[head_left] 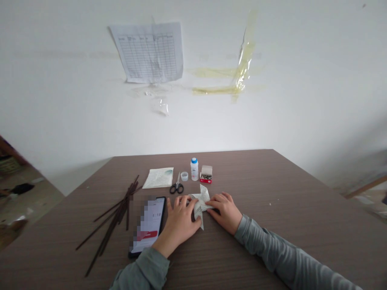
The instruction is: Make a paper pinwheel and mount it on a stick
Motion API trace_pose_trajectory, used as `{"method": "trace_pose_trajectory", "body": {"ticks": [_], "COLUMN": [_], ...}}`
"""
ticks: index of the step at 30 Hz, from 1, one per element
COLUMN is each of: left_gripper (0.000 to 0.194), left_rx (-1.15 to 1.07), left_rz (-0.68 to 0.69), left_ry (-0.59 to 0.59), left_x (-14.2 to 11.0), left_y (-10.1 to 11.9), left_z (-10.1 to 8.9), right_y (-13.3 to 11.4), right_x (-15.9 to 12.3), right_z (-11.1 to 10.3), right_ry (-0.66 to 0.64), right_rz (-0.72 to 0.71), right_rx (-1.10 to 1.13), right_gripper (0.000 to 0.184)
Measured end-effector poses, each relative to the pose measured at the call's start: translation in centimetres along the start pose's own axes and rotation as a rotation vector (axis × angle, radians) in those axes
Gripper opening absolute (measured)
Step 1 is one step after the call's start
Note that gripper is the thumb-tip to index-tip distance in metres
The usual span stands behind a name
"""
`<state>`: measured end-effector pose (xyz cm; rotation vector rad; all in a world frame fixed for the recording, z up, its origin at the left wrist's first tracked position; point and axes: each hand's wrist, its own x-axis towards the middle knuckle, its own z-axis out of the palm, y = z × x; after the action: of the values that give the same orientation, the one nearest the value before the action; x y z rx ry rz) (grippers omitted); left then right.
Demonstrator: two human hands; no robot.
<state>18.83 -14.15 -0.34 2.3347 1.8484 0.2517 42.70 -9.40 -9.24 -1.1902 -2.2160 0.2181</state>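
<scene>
A paper pinwheel, folded from printed whitish paper with pointed blades, lies on the table between my hands. My left hand holds its left side, with the thumb near the lower blade and the other fingers spread and bent over the paper. On the right, the fingers of my right hand are closed on the blade there, close to the centre. Parts of the left and right blades are hidden under my fingers. Beside my left hand lies a phone with a lit screen.
Behind the pinwheel stand black-handled scissors, a small white cap, a blue-capped white bottle and a red open box of small metal pieces. Folded paper and several dark sticks lie left on the brown table.
</scene>
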Motion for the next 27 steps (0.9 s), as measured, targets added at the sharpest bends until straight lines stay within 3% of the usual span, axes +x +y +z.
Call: {"method": "trace_pose_trajectory", "body": {"ticks": [13, 27], "left_gripper": [0.063, 0.067], "left_rx": [-0.002, -0.015], "left_rz": [0.012, -0.008], "left_ry": [-0.077, -0.043], "left_x": [-0.1, 0.3], "left_y": [0.5, -0.2], "left_z": [-1.3, -0.4], "right_y": [-1.0, -2.2], "right_x": [0.2, 0.3], "right_z": [-0.7, -1.4], "right_ry": [-0.074, -0.129], "right_rz": [0.049, 0.114], "right_rx": [-0.04, -0.047], "right_gripper": [0.034, 0.038]}}
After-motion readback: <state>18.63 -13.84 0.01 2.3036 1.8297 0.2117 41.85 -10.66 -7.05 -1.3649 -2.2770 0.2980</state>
